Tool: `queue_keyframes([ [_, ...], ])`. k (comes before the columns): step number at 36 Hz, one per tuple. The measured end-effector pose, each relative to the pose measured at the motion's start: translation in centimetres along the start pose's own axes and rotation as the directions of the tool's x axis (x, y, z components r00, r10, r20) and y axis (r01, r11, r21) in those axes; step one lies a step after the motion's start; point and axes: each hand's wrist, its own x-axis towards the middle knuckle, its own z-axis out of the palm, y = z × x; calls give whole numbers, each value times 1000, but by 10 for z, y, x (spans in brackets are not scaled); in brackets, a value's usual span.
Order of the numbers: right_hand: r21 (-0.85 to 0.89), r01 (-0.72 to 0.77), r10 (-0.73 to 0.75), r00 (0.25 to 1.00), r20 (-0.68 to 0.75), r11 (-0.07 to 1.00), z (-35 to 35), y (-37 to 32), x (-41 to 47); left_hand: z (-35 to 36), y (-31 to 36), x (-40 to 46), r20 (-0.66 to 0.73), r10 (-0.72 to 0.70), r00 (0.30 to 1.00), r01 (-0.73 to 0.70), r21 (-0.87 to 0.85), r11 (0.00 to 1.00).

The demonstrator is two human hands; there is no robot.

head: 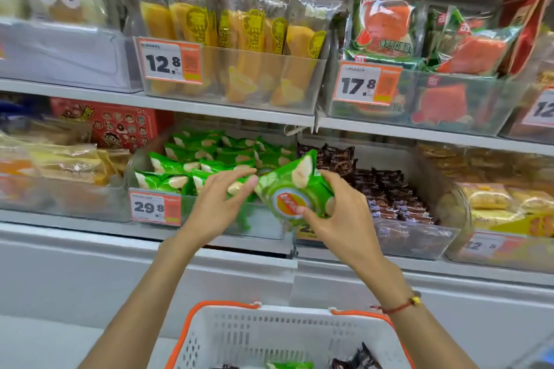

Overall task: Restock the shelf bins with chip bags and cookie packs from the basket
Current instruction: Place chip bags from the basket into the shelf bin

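Left hand [215, 204]: fingers spread, nearly straight, tips touching the green chip bag [292, 189]. Bag tilted, over front of clear bin [257, 223] of green bags. Right hand [338, 219]: fingers curled round bag's right side, thumb on logo.

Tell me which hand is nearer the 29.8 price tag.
Left. The left hand hangs just right of the 29.8 price tag; the right hand grips the green chip bag farther right.

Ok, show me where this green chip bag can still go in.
Free: the front right of the green chip bin, behind its clear front wall, between the 29.8 price tag and the brown pack bin. Crowded: the bin's back and left, stacked with green bags. The basket also shows bare room.
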Motion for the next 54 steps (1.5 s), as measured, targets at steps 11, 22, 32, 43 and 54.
queue_keyframes([
  [11, 88, -163, 178, 964, -197, 983, 16, -7, 38, 8, -33, 64, 130, -44, 991, -31, 521, 853],
  [22, -441, 49, -87, 994, -65, 896, 83, -8, 78, 16, -57, 81, 153, -68, 986, -61, 705, 706],
  [32, -665, 54, 34, 992, 118, 745, 79, -27, 93, 15, -55, 82, 132, -86, 988, -30, 693, 720],
  [43, -694, 66, 112, 972, 208, 717, 79, -40, 102, 17, -49, 84, 89, -143, 986, 45, 679, 733],
  [54, -625, 155, 121, 918, 376, 765, 112, -13, 130, 10, -50, 78, 148, -117, 982, -19, 693, 720],
])
